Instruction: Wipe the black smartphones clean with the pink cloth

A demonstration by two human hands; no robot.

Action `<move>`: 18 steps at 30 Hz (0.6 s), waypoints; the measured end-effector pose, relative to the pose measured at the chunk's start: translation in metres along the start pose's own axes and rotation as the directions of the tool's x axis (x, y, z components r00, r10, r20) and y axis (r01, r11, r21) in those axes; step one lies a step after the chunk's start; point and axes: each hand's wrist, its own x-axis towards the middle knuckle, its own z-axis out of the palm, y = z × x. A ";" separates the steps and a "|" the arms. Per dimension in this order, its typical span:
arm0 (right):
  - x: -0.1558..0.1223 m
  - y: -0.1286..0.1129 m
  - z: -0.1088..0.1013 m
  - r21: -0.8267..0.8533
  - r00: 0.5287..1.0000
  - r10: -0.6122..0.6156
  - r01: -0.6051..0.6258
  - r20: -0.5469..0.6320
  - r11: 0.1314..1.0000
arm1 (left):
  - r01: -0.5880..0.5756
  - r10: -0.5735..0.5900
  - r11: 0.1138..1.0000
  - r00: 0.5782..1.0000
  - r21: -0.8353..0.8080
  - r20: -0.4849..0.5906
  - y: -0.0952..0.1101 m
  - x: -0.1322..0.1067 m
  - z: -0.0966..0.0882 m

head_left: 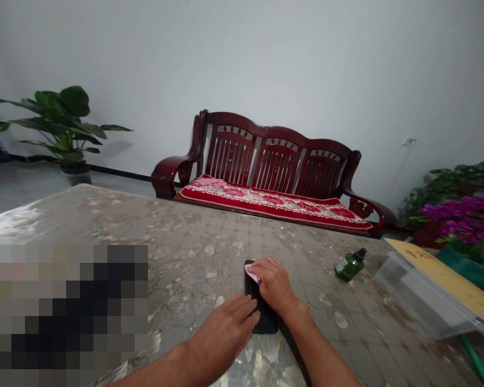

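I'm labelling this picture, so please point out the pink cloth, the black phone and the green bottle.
Pink cloth [253, 273]: head view, on its exposed part.
Black phone [268, 319]: head view, on its near end.
Green bottle [349, 267]: head view, on its body.

Bare forearms [320, 344]; bare left hand [229, 322]; bare right hand [272, 282]

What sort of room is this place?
It looks like a living room, probably in a home: there's a dark reddish-brown carved wooden bench, a long red floral seat cover on it, and a big leafy green potted plant by the pale wall.
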 end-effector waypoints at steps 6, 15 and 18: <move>-0.005 -0.003 -0.005 0.048 0.999 -0.048 0.047 0.023 0.998 | -0.004 0.004 1.000 1.000 -0.018 0.005 0.001 0.000 0.000; -0.004 0.001 -0.002 0.072 1.000 -0.010 0.010 -0.004 0.997 | 0.023 -0.023 0.999 1.000 -0.041 0.007 -0.001 -0.002 0.001; -0.006 -0.001 -0.005 0.090 0.998 -0.054 0.052 0.026 0.995 | 0.026 -0.026 0.998 1.000 -0.049 0.011 0.000 0.000 0.000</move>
